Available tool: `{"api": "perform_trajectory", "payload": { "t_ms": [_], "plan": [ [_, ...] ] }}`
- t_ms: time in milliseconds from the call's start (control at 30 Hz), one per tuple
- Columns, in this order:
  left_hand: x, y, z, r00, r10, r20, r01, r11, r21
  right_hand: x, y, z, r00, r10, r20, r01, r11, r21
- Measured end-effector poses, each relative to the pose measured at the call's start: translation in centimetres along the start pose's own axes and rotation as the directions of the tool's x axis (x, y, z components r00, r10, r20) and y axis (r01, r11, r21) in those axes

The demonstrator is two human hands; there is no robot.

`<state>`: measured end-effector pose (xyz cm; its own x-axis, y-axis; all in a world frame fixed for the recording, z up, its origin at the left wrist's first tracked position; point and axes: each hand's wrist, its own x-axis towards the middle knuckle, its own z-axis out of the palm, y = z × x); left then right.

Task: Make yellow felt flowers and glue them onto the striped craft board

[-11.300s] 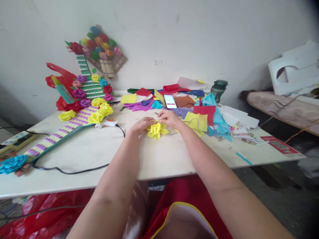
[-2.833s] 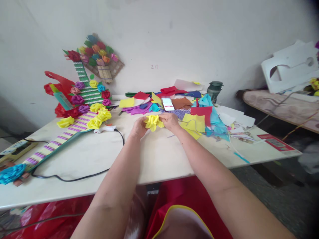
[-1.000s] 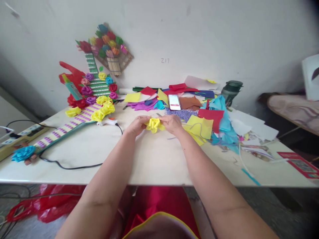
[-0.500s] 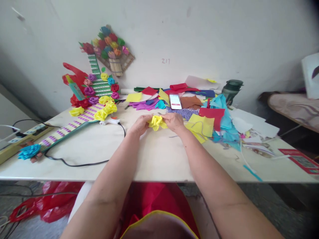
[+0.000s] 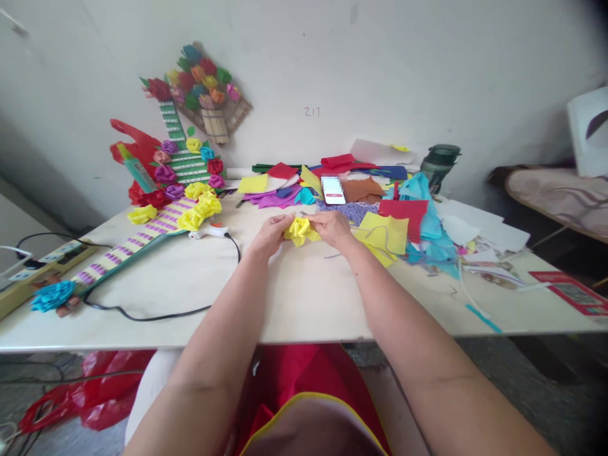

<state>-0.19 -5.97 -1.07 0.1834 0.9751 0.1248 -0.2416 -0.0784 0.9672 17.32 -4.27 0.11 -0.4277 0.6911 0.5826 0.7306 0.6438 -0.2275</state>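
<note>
A yellow paper flower (image 5: 299, 230) with ruffled petals is held just above the table, between my two hands. My left hand (image 5: 272, 234) pinches its left side with closed fingers. On the other side my right hand (image 5: 334, 228) is closed at the flower's upper right edge. A small thin dark thing shows by the right fingertips, too small to name. Yellow crepe paper sheets (image 5: 384, 235) lie to the right of my right hand, with a thin pale cord across them.
Left stands a guitar-shaped craft (image 5: 137, 239) with paper flowers; a white glue gun (image 5: 209, 232) with a black cord lies beside it. Behind are a phone (image 5: 333, 191) and coloured paper (image 5: 273, 196). A dark green bottle (image 5: 439, 166) stands at back right. A power strip (image 5: 50, 269) lies far left.
The camera view has shifted slightly. Both hands keep hold of the yellow paper flower in nearly the same place, with only small finger movement.
</note>
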Motion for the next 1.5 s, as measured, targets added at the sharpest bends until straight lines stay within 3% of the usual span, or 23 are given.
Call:
{"api": "perform_trajectory", "payload": {
  "t_ms": [667,867,1133,1333,1500],
  "plan": [
    [0.4,-0.3,1.2,0.983,-0.148,-0.108,0.145,0.989,-0.034,-0.2,0.0,0.1,1.000,0.012,0.023,-0.008,0.988,-0.152],
    [0.4,0.1,0.8,0.971,-0.237,-0.034,0.230,0.963,-0.140,-0.3,-0.2,-0.2,0.998,0.040,0.043,-0.032,0.985,-0.170],
    [-0.1,0.5,0.6,0.984,-0.163,0.069,0.172,0.973,-0.154,-0.3,-0.3,-0.5,0.999,0.008,0.038,-0.001,0.984,-0.176],
    [0.1,0.5,0.8,0.982,-0.185,0.029,0.187,0.975,-0.121,-0.3,-0.4,-0.4,1.000,-0.011,0.029,0.016,0.986,-0.167],
    [0.2,0.4,0.8,0.993,-0.120,-0.016,0.120,0.993,0.021,-0.4,-0.5,-0.1,0.999,-0.043,0.008,0.044,0.983,-0.181]
  ]
}}
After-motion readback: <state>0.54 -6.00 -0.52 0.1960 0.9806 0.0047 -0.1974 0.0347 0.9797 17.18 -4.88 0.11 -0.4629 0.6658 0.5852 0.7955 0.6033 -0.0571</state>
